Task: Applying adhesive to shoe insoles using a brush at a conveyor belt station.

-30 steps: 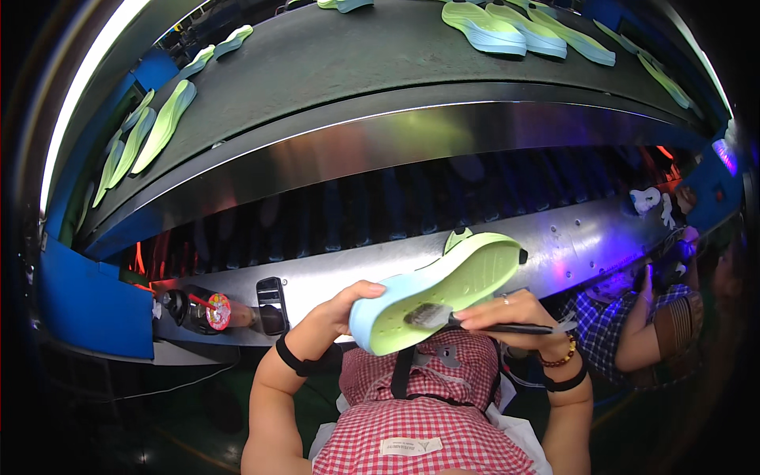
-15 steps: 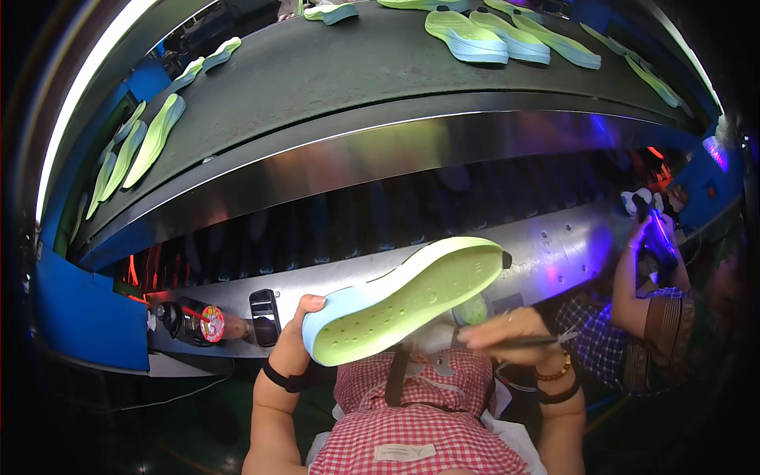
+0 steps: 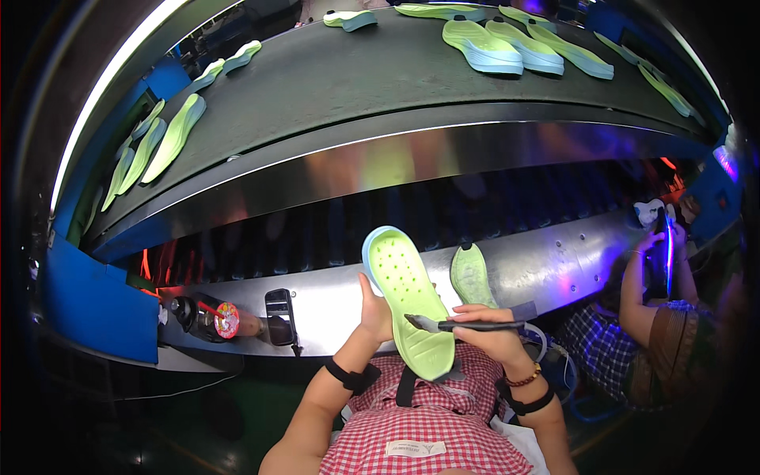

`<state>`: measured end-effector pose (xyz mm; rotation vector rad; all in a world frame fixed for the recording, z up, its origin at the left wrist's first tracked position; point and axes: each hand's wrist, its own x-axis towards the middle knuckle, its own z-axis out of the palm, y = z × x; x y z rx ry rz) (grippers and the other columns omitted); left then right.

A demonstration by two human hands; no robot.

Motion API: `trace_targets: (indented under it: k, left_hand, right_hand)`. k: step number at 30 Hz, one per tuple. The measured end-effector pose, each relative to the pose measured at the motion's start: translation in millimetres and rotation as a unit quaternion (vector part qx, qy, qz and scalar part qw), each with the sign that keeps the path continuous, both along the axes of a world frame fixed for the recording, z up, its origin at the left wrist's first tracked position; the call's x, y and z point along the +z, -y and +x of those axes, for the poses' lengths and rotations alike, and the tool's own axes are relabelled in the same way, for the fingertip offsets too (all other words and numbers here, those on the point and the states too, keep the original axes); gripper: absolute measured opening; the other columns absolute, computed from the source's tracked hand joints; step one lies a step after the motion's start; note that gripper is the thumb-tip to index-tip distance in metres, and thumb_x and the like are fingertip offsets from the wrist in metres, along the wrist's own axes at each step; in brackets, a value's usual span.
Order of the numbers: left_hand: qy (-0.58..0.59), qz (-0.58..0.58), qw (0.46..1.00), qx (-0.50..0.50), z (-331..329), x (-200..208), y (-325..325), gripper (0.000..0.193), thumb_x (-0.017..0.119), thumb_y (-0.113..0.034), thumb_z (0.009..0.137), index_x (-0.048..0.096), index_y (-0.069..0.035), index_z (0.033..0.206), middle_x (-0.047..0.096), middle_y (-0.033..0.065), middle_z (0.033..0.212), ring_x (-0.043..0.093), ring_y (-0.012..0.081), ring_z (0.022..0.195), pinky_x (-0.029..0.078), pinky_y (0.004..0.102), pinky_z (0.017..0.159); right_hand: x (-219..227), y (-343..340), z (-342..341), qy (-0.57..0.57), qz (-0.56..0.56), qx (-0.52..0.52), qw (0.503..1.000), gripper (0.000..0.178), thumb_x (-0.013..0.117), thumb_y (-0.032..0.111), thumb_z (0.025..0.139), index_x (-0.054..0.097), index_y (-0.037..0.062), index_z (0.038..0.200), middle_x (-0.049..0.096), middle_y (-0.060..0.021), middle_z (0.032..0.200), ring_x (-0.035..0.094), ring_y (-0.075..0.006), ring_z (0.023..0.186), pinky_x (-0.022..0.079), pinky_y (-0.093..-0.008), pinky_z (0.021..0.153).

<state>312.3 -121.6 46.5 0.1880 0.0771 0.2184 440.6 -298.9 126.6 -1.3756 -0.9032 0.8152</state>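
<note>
My left hand grips a yellow-green shoe sole with a pale blue edge by its left side. The sole stands nearly upright, its pitted inner face toward me. A thin brush with a dark handle is in my right hand, held level. Its bristle tip rests at the middle of the sole's inner face; whether it presses on the surface I cannot tell. Just beyond my right hand, a second green sole with a black tab at its far end lies on the metal ledge.
Several green-and-blue soles lie on the dark conveyor belt ahead. On the metal ledge to my left are a phone, a lidded cup and a dark bottle. A co-worker's hands hold a shoe part under purple light at right.
The sole has turned from slanting sideways to nearly upright. My left hand has moved right along with it. My right hand has brought the brush tip onto the sole's inner face.
</note>
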Motion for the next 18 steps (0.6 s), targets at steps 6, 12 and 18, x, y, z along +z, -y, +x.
trace_targets:
  k: [6, 12, 18]
  left_hand:
    - [-0.083, -0.007, 0.995, 0.052, 10, 2, 28, 0.096, 0.02, -0.08, 0.071, 0.027, -0.008, 0.134, 0.038, 0.0233, 0.129, 0.04, 0.0396, 0.116, 0.03, 0.0519, 0.098]
    - [-0.101, 0.041, 0.961, 0.254, 6, 19, 4, 0.084, 0.029, -0.074, 0.075, 0.037, -0.009, 0.129, 0.047, 0.0134, 0.124, 0.047, 0.0292, 0.111, 0.037, 0.042, 0.095]
    - [-0.044, 0.067, 0.971, 0.226, 4, 30, 3, 0.088, 0.029, -0.076, 0.073, 0.036, -0.008, 0.128, 0.049, 0.0166, 0.119, 0.05, 0.0336, 0.106, 0.04, 0.0456, 0.091]
  right_hand:
    - [-24, -8, 7, 0.034, 0.011, -0.052, 0.998, 0.019, 0.068, 0.0, 0.07, 0.065, -0.0012, 0.089, 0.064, -0.0116, 0.09, 0.062, -0.0159, 0.08, 0.049, -0.024, 0.073]
    - [7, -1, -10, 0.368, 0.111, 0.109, 0.917, 0.016, 0.067, 0.005, 0.067, 0.065, 0.0053, 0.083, 0.065, -0.0095, 0.085, 0.063, -0.0222, 0.081, 0.048, -0.0321, 0.071]
    - [37, -1, 9, 0.251, 0.132, 0.103, 0.953, 0.017, 0.067, 0.002, 0.067, 0.066, 0.0028, 0.084, 0.065, -0.0099, 0.084, 0.063, -0.0236, 0.079, 0.048, -0.0311, 0.071]
